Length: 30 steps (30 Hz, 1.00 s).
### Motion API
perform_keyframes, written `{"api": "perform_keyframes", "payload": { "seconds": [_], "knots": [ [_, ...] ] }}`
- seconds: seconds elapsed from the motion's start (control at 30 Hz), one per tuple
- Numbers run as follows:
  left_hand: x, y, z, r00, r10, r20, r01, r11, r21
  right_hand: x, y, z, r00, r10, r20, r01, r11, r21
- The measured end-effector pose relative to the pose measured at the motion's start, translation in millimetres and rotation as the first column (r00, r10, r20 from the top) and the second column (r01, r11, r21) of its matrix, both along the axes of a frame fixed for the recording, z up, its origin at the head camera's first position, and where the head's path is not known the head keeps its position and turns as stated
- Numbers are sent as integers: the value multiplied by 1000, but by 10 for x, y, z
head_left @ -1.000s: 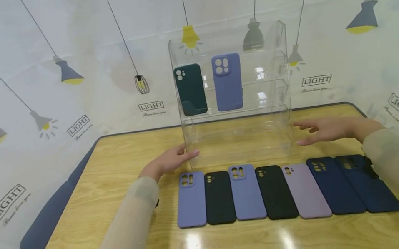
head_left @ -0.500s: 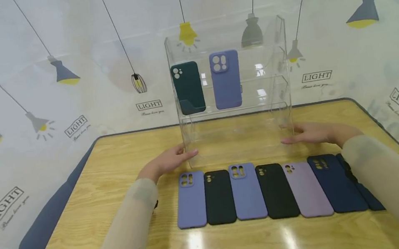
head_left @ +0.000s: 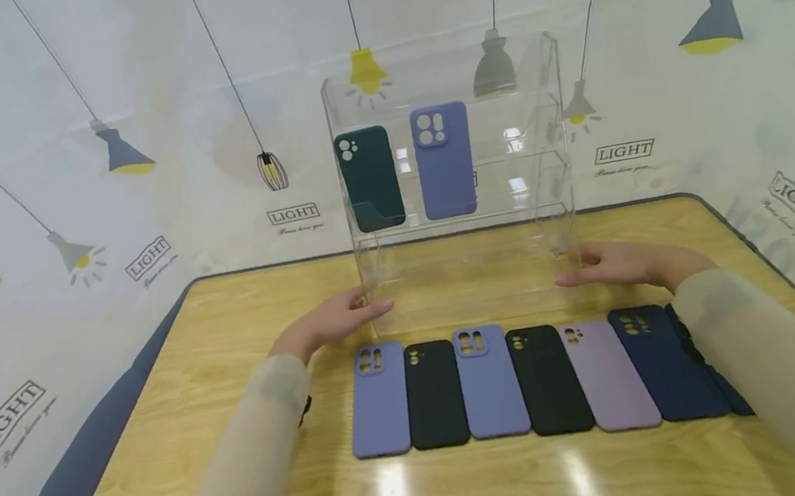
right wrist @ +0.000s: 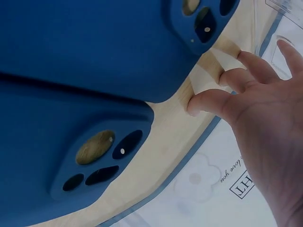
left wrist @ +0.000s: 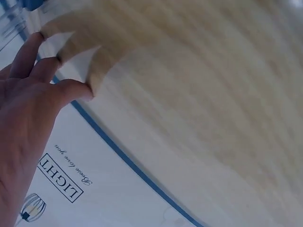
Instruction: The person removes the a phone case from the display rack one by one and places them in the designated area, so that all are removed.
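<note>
A clear acrylic display stand (head_left: 467, 260) with stepped tiers stands on the wooden table. My left hand (head_left: 335, 319) grips its lower left side, the thumb in front and the fingers at the side edge. At the lower right side my right hand (head_left: 622, 264) holds it likewise, its fingers showing through the clear plastic. An upper tier bears a dark green phone case (head_left: 369, 180) at the left and a periwinkle phone case (head_left: 445, 162) beside it, both upright. In the right wrist view two navy phone cases (right wrist: 90, 42) lie close to the right hand.
In front of the stand several phone cases lie in a row: periwinkle (head_left: 378, 401), black (head_left: 435, 394), lilac (head_left: 610, 375) and navy (head_left: 672, 363) among them. The right sleeve (head_left: 782, 365) covers most of the last navy one. A lamp-patterned wall covering (head_left: 228, 220) borders the table (head_left: 185, 410).
My right hand has moved left from beside the stand onto its right edge. The left hand has stayed at the left side. The view has shifted slightly.
</note>
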<state>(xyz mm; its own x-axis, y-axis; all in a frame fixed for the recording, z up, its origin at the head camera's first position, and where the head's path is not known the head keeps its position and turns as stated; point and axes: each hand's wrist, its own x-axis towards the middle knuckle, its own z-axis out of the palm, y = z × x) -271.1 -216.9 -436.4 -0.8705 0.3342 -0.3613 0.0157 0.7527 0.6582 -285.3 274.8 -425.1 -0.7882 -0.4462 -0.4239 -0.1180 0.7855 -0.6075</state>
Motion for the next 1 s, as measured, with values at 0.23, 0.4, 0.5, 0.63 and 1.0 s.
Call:
{"api": "perform_keyframes", "payload": {
  "seconds": [0.23,0.4,0.5,0.63,1.0],
  "knots": [
    [-242,38,629,860,249,-446,-106,941,321,11,-23,58,1000,3,-20,-3,1000,0],
    [-421,147,1189,650,276,-708,-108,956,273,11,-4,35,1000,-9,-20,9,1000,-15],
    [-495,203,1357,644,222,-732,-106,974,201,5,-6,9,1000,-11,-9,11,1000,-6],
    [-534,290,1462,676,153,-721,-81,988,133,19,10,-13,1000,-19,-7,20,1000,13],
    [-436,412,1402,578,19,-816,20,999,38,20,6,-14,999,-36,-6,36,999,14]
  ]
}}
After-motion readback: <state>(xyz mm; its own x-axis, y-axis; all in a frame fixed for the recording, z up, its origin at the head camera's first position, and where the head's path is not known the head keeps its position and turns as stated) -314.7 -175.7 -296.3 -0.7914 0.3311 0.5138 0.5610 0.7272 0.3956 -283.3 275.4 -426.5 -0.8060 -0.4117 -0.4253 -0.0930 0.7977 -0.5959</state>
